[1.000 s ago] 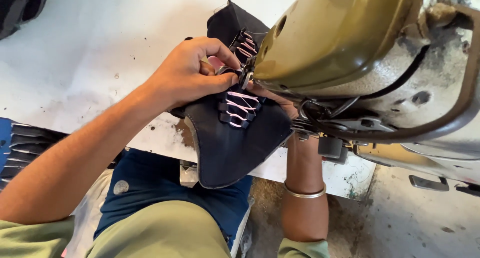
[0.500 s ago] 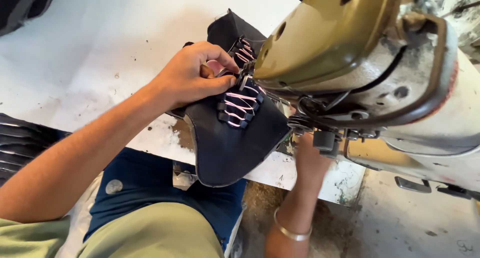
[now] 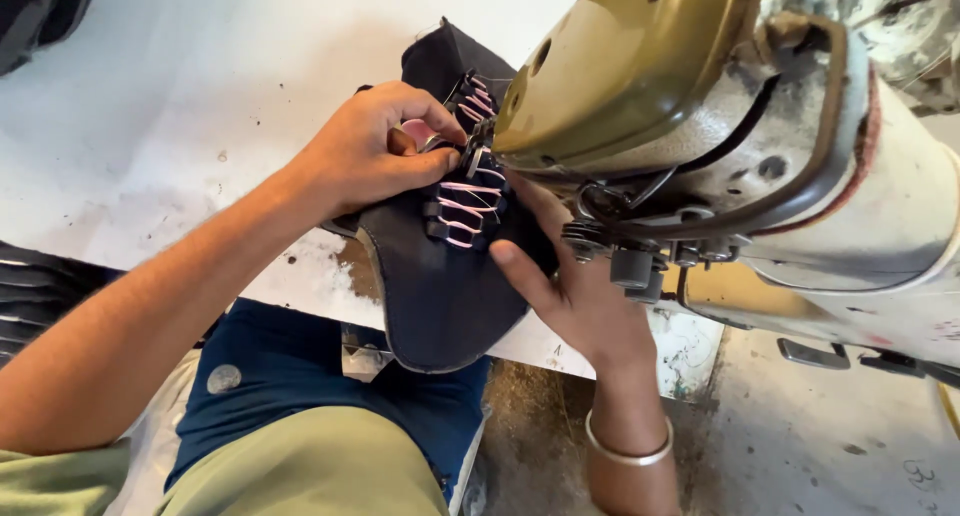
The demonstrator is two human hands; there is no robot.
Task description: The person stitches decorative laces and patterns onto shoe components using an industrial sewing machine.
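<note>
A dark shoe upper (image 3: 445, 296) with pale pink lacing (image 3: 462, 201) is found at the near edge of the white worktable (image 3: 180, 126), partly overhanging it above the person's lap. Its laced part is positioned under the head of an olive-green and cream sewing machine (image 3: 720, 106), right at the needle area (image 3: 478, 141).

The left hand (image 3: 370, 156) is laid on top of the upper, at its left side. The fingers (image 3: 425, 111) are curled inward and the thumb is pressed toward them, so that the material beside the lacing is pinched and held down. A small pinkish piece is seen under the curled fingers; what it is cannot be told.

The right hand (image 3: 575, 276) is placed at the right side of the upper, below the machine head. It is largely open: the thumb is stretched along the edge of the dark material and is in contact with it, while the remaining fingers are hidden beneath the machine, so a full grip cannot be confirmed. A metal bangle (image 3: 628, 451) is worn on that wrist.

A blue garment (image 3: 290, 376) is noted over the lap. Dark stacked pieces (image 3: 40, 296) are seen at the left edge of the view, and stains are noted on the table surface.
</note>
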